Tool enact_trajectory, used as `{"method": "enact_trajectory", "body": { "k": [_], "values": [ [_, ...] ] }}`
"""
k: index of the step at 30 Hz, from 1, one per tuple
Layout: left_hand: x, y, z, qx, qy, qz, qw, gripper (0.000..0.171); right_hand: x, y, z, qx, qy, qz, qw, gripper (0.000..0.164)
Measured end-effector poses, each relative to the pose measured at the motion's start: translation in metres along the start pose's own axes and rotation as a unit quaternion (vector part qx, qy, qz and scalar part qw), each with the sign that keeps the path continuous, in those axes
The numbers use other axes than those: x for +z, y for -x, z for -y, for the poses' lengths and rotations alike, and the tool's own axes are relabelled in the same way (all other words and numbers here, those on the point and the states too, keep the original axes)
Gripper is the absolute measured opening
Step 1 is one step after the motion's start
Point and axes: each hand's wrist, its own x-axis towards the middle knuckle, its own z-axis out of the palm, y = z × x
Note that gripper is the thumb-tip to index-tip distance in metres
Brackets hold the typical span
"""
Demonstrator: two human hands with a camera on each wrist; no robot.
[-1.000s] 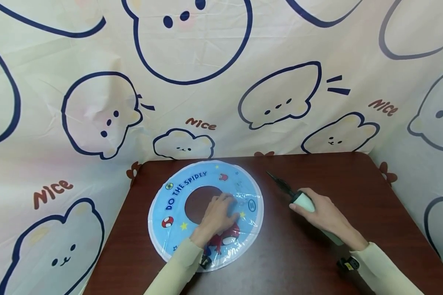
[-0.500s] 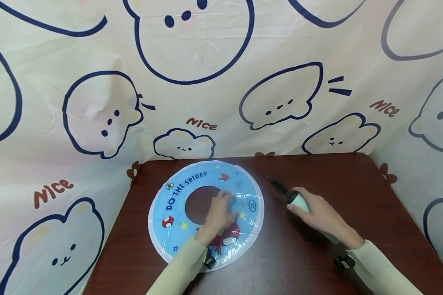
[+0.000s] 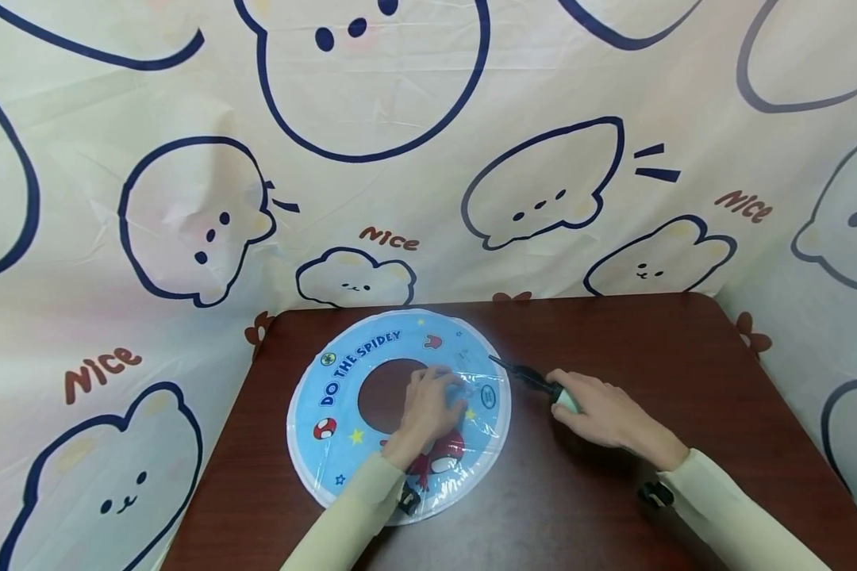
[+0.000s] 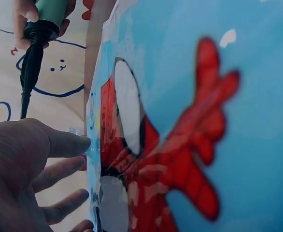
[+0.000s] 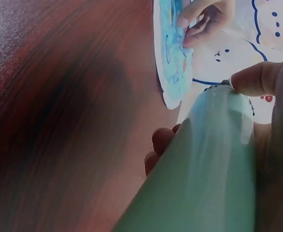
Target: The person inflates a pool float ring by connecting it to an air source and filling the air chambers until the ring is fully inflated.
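Observation:
A round blue swim ring (image 3: 326, 457) with Spidey pictures lies flat on the brown table, puffed little if at all. My left hand (image 3: 428, 408) rests on its right part beside the centre hole, fingers bent, seeming to pinch a small clear plastic piece, probably the valve (image 4: 74, 131). In the left wrist view the fingertips touch the ring near a red printed figure. My right hand (image 3: 607, 412) grips a pale green hand-held air pump (image 5: 204, 164). The pump's black tapered nozzle (image 3: 532, 376) points left, its tip over the ring's right edge in the head view.
The dark wood table (image 3: 657, 341) bears the ring at its left-middle. A cream cloth (image 3: 428, 198) with navy cartoon outlines hangs behind and along the sides. Small dark wrist cameras (image 3: 655, 495) sit at both sleeves.
My right hand has moved left with the pump, and the nozzle tip has come from the bare table to over the ring's edge. The left hand has shifted only slightly on the ring.

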Motion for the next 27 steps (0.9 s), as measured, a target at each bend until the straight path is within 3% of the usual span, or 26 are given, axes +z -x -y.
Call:
{"method": "enact_trajectory", "body": {
  "k": [3,9,16,27],
  "values": [
    [0.002,-0.004,0.000,0.006,0.005,0.003,1.0000,0.027,0.002,-0.004,0.003,0.000,0.000,0.012,1.000,0.036],
    [0.006,-0.009,0.000,-0.009,0.008,0.003,0.9999,0.024,0.006,-0.011,0.008,-0.006,0.016,0.026,1.000,0.040],
    [0.007,-0.012,0.003,-0.011,0.004,-0.004,0.9999,0.021,0.012,-0.020,0.018,-0.027,0.039,0.045,0.998,0.028],
    [0.008,-0.013,0.004,-0.012,0.002,0.000,0.9999,0.022,0.018,-0.025,0.023,-0.027,0.069,0.075,0.994,0.041]
  ]
}}
